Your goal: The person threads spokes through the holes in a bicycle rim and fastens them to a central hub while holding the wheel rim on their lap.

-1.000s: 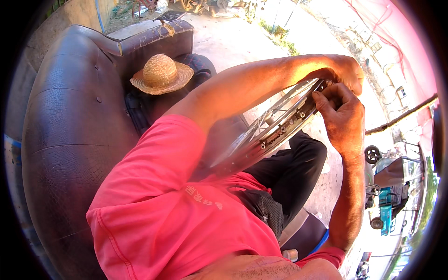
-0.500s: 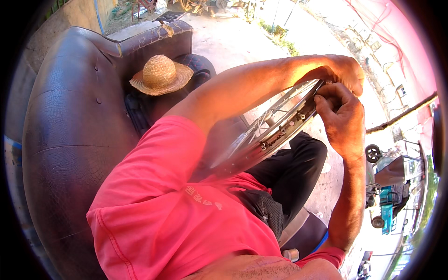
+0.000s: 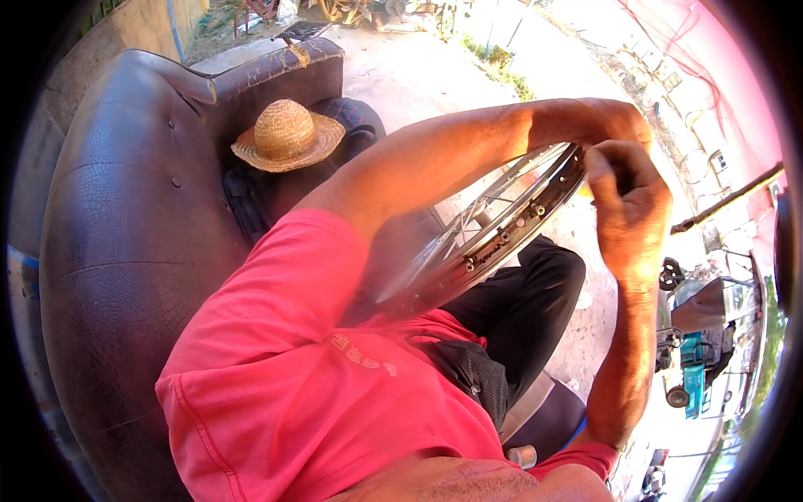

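A bare metal spoked wheel rim (image 3: pixel 520 219) stands tilted in front of my chest, its near end blurred and its far end up by my hands. Spoke nipples show along its dark inner channel. Reaching across from the left, my left hand (image 3: pixel 609 123) is closed over the rim's far end, its fingertips mostly hidden. Beside it, my right hand (image 3: pixel 629 194) is closed, thumb and curled fingers drawn together at the rim's edge. Whatever is between those fingers is too small or hidden to name.
A dark leather sofa (image 3: pixel 125 251) curves along the left, with a straw hat (image 3: pixel 286 135) on dark items on its seat. My bent leg in black trousers (image 3: pixel 548 289) is below the rim. Parked vehicles, one a teal cart (image 3: pixel 693 376), stand at the right.
My right hand has shifted slightly right, away from the rim, uncovering more of its far end. The left hand and rim have barely moved.
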### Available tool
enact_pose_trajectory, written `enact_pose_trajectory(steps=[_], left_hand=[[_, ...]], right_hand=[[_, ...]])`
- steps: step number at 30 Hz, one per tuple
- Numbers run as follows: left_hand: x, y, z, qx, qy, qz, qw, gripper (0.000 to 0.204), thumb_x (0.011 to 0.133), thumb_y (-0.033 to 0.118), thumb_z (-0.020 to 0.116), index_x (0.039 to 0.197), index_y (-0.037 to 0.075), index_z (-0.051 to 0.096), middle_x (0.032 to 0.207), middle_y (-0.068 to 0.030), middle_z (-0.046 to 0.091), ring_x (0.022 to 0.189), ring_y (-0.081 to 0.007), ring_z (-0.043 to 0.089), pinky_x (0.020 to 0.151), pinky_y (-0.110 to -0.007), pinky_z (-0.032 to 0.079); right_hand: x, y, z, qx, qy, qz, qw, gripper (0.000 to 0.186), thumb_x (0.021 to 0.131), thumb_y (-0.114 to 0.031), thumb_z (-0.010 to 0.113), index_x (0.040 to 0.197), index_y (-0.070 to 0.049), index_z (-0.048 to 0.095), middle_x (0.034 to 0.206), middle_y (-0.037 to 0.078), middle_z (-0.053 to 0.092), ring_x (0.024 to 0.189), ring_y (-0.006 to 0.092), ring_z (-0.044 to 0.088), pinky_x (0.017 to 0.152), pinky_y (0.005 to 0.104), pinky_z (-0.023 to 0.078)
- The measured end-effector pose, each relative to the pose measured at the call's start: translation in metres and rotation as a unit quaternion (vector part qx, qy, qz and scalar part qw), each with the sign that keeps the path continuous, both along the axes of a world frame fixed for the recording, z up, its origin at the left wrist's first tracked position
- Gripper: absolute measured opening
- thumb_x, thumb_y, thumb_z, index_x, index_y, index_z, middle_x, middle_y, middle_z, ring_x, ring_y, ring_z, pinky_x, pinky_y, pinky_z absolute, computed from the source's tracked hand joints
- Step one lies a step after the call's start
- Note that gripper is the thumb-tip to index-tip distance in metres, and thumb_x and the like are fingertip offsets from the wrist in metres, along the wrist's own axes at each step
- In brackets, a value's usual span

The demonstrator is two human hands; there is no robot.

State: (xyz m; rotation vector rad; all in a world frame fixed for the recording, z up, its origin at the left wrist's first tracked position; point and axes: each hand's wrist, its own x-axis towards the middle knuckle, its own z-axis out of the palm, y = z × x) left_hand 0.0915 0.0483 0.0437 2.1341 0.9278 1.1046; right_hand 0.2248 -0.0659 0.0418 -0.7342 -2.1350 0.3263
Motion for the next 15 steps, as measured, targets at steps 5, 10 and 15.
enact_pose_trajectory(steps=[5, 10, 15], left_hand=[[0.006, -0.005, 0.000, 0.040, 0.013, 0.017, 0.999, 0.024, 0.074, 0.026, 0.074, 0.089, 0.006, 0.073, 0.085, -0.0045, 0.072, 0.079, -0.0152, 0.065, 0.071, -0.031, 0.050], [0.007, -0.009, 0.003, 0.008, 0.018, -0.001, 1.000, 0.023, 0.076, 0.024, 0.074, 0.089, 0.005, 0.073, 0.086, -0.0068, 0.075, 0.081, -0.0145, 0.069, 0.073, -0.029, 0.052], [0.009, -0.014, -0.002, 0.024, 0.004, -0.069, 0.997, 0.020, 0.078, 0.021, 0.072, 0.089, 0.004, 0.072, 0.086, -0.0063, 0.075, 0.081, -0.0132, 0.069, 0.074, -0.029, 0.052]], right_hand=[[0.042, 0.040, 0.004, -0.368, 0.255, 0.121, 0.886, 0.032, 0.100, -0.028, 0.045, 0.103, -0.001, 0.063, 0.082, 0.002, 0.060, 0.064, 0.0117, 0.049, 0.055, 0.0234, 0.036], [0.081, 0.069, -0.025, -0.529, 0.357, 0.218, 0.738, 0.021, 0.096, -0.020, 0.047, 0.101, -0.005, 0.061, 0.090, 0.007, 0.062, 0.058, 0.0130, 0.041, 0.046, 0.0235, 0.032], [0.079, 0.073, -0.038, -0.566, 0.417, 0.202, 0.682, 0.024, 0.096, -0.022, 0.049, 0.104, -0.003, 0.060, 0.093, 0.008, 0.060, 0.064, 0.0127, 0.043, 0.047, 0.0231, 0.033]])
